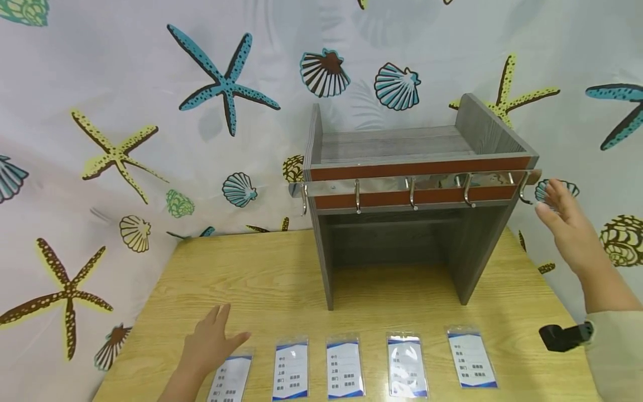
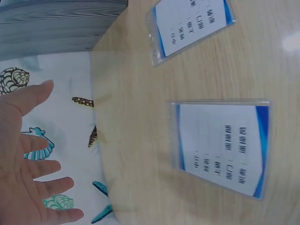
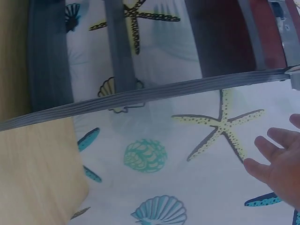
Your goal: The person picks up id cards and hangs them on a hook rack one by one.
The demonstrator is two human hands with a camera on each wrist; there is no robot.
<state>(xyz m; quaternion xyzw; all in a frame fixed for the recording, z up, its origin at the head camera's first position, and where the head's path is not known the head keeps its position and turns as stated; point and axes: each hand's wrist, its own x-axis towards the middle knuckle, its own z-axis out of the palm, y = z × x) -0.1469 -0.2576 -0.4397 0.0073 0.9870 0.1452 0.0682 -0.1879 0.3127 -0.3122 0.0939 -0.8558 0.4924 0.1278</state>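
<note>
My left hand [image 1: 208, 343] hovers over the leftmost badge card [image 1: 231, 377] and partly covers it in the head view. Its fingers are spread and hold nothing, as the open palm in the left wrist view also shows. On the right, my right hand [image 1: 572, 234] is raised beside the end of a metal hook rail [image 1: 384, 184], fingers loosely extended and nothing held. The rail, with several hooks, runs along the front of a grey wooden shelf [image 1: 394, 142]. More clear-sleeved badge cards lie in a row on the table, including a middle card [image 1: 345, 365] and a rightmost card [image 1: 471, 357].
The wood-grain table [image 1: 236, 268] carries the shelf at its back right. A white curtain [image 1: 281, 33] printed with starfish and shells hangs behind and along the sides. A black camera mount [image 1: 565, 336] sits at the right wrist.
</note>
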